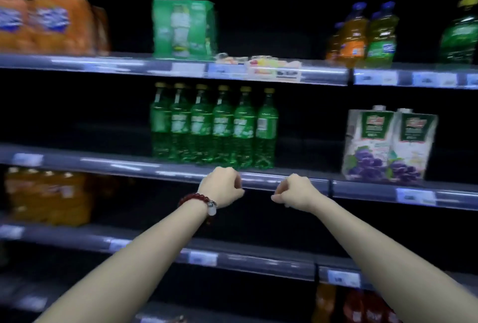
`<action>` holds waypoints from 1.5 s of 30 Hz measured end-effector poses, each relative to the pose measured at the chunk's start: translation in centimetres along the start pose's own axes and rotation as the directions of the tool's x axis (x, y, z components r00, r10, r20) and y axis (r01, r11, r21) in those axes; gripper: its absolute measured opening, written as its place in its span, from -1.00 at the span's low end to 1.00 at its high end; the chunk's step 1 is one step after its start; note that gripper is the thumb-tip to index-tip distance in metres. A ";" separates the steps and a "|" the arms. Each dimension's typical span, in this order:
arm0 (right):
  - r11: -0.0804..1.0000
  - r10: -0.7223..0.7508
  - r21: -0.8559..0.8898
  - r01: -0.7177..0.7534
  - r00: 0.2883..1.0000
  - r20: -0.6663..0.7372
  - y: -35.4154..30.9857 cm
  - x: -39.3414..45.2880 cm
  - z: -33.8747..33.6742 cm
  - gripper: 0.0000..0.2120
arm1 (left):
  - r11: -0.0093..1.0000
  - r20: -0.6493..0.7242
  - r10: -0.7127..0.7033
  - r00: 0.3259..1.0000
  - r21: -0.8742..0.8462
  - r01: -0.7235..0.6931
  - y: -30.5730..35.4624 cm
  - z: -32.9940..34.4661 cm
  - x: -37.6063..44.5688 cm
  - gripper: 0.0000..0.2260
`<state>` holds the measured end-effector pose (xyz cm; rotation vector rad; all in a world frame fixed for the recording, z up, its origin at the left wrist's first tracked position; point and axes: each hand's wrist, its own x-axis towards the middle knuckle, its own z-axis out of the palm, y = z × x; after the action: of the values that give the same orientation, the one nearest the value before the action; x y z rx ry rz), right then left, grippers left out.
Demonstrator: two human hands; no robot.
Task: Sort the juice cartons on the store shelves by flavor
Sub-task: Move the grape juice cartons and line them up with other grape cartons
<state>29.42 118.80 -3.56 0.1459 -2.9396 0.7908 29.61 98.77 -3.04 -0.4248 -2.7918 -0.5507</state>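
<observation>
Dim, motion-blurred, black shelf recesses

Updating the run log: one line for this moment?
left hand: loosely curled, holding nothing | right hand: same | grape juice cartons: two, upright, middle shelf, untouched

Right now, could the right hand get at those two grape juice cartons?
Probably yes. The right hand holds nothing, and the grape cartons stand at the shelf's front edge, up to its right, nothing between them.

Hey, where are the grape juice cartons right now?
In the head view, the two grape juice cartons stand side by side on the middle shelf at right, right of the green soda bottles and above the right hand.
</observation>
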 end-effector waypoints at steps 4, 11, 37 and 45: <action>0.988 -0.153 0.018 0.152 0.981 0.119 -8.4 1.6 6.1 -0.82 | 0.990 -0.029 -0.130 0.991 0.041 0.131 -8.4 -3.5 -3.8 -0.87; 0.916 -0.400 0.135 0.378 0.887 0.233 -23.2 5.1 15.4 -0.83 | 0.930 -0.126 -0.359 0.925 0.043 0.366 -22.4 -8.8 -9.2 -0.85; 0.726 -0.684 0.351 0.591 0.669 0.289 -74.6 19.8 48.2 -0.91 | 0.683 -0.271 -0.706 0.654 -0.017 0.730 -74.8 -31.0 -18.9 -0.77; 0.799 -0.529 0.369 0.475 0.847 0.054 -84.4 27.2 50.7 -0.86 | 0.753 -0.294 -0.652 0.699 -0.144 0.642 -89.5 -37.8 -14.9 -0.79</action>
<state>8.96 18.75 -2.35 1.0145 -2.6407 1.2212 21.19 0.88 -3.14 0.6447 -2.5364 -0.7214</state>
